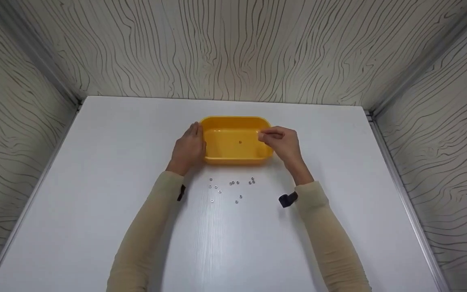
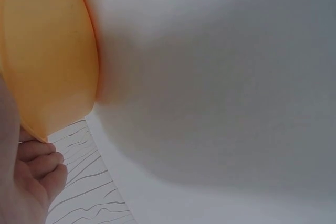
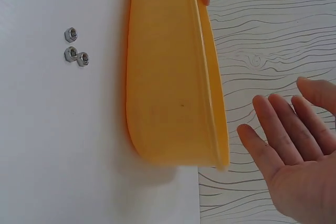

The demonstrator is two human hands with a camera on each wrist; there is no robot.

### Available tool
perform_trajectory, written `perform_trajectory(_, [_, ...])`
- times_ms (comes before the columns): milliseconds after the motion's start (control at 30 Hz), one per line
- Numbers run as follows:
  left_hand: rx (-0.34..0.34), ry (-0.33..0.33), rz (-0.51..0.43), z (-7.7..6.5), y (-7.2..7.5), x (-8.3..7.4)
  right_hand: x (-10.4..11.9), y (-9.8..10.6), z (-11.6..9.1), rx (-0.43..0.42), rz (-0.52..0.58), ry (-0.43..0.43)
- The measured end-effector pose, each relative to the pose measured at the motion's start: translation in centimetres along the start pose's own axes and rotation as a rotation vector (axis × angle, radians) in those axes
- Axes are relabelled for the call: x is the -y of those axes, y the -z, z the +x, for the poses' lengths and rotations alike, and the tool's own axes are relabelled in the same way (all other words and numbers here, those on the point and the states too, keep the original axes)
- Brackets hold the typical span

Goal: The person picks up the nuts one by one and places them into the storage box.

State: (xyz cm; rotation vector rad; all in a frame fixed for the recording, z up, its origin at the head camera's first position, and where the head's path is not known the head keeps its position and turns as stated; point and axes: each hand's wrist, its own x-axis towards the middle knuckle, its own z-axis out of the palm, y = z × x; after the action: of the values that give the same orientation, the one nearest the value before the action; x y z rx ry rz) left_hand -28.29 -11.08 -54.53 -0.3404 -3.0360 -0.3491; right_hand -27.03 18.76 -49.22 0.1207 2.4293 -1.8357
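Lock nuts (image 3: 71,34) lie near-left of my right hand (image 1: 285,142), fingers released.
My left hand (image 1: 189,148) grips the left end of the yellow tub (image 1: 235,161).

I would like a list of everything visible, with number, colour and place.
Table: 1, white, at centre
Tray: 1, yellow, on the table
Small piece, likely a nut: 1, colour unclear, inside the tray
Loose nuts: about 13, silver, on the table before the tray
Wall panels: 3, pale with dark wavy lines, left, rear and right
Metal strips: several, grey, corners and table sides
Wrist devices: 2, black, one at each wrist
Sleeves: 2, beige, on the arms
Left hand: 1, holding the tray's left side
Right hand: 1, at the tray's right side
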Motion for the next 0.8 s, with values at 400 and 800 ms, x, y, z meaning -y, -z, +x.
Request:
perform_trajectory(400, [0.028,0.014,0.022,0.0,0.1,-0.2,0.4,-0.8,-2.2,0.117,-0.191,0.172])
perform_trajectory(800, [0.009,0.009,0.028,0.1,-0.2,0.1,-0.9,-1.4,-4.1,0.257,-0.307,0.285])
